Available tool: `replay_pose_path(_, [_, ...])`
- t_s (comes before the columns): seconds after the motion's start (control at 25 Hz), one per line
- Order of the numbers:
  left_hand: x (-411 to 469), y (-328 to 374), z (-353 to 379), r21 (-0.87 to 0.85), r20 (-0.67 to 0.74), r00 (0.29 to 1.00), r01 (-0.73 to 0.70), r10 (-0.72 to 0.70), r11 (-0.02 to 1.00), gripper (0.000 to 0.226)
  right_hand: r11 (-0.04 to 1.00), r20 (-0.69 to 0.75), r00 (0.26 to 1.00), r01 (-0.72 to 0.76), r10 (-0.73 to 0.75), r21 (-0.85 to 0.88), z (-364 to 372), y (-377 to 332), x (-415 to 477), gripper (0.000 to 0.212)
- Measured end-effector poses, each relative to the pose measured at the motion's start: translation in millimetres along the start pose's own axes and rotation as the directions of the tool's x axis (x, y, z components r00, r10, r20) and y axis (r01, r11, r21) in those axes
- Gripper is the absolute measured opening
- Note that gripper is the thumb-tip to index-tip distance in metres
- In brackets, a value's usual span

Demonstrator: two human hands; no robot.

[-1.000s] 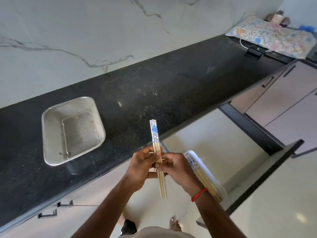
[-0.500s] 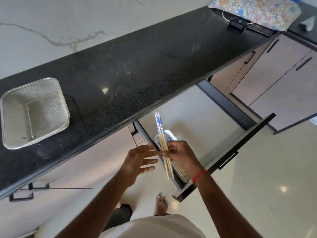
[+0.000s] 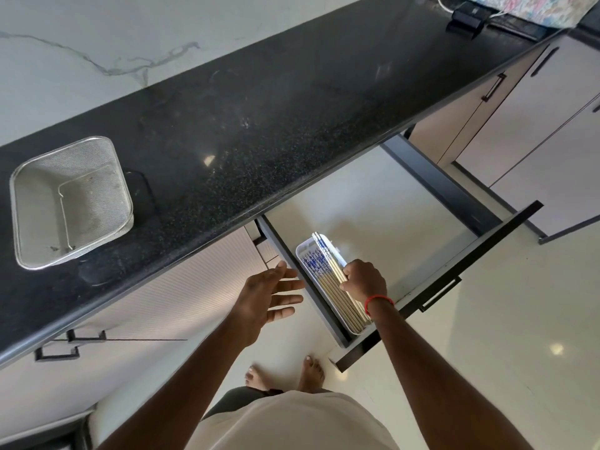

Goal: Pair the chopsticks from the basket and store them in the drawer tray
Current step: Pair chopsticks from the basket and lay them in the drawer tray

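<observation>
On black speckled counter (image 3: 292,118): mesh basket (image 3: 39,206) | marble wall (image 3: 97,34) | drawer (image 3: 389,206) open

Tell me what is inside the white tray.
Chopsticks with blue ends lie side by side in the tray; the right hand holds a pair over them, hiding part of the row.

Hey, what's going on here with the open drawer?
A person stands at a black counter with a drawer pulled open. The right hand holds a pair of chopsticks over the white tray in the drawer, where other chopsticks already lie. The left hand hovers open beside the drawer, holding nothing. No chopsticks show in the mesh basket on the counter.
</observation>
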State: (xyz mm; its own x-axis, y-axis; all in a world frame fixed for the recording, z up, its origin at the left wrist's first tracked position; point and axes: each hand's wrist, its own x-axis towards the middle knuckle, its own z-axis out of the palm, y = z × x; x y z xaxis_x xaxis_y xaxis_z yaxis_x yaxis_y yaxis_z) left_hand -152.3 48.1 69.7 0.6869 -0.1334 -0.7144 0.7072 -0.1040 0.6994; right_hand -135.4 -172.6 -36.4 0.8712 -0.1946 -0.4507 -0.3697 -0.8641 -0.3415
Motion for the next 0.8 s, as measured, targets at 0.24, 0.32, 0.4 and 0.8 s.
replay_pose_path(0.24, [-5, -8, -5, 0.023, -0.039, 0.999, 0.021, -0.020, 1.000, 0.043, 0.994, 0.001, 1.000, 0.000, 0.000, -0.114, 26, 4, 3, 0.019])
replay_pose_path(0.32, [-5, -9, -8, 0.023, -0.053, 0.998, 0.019, -0.018, 1.000, 0.043, 0.983, -0.005, 0.999, 0.045, -0.047, -0.180, 31, 3, 1, 0.025])
replay_pose_path(0.4, [-6, -9, -9, 0.020, -0.059, 0.998, 0.021, -0.020, 1.000, 0.042, 0.965, -0.001, 0.994, 0.110, -0.114, -0.237, 34, 2, -1, 0.027])
replay_pose_path(0.8, [-2, -15, -7, 0.048, -0.043, 0.999, 0.024, -0.022, 0.999, 0.036, 0.877, 0.019, 0.953, 0.287, -0.303, -0.385, 40, 5, -4, 0.023])
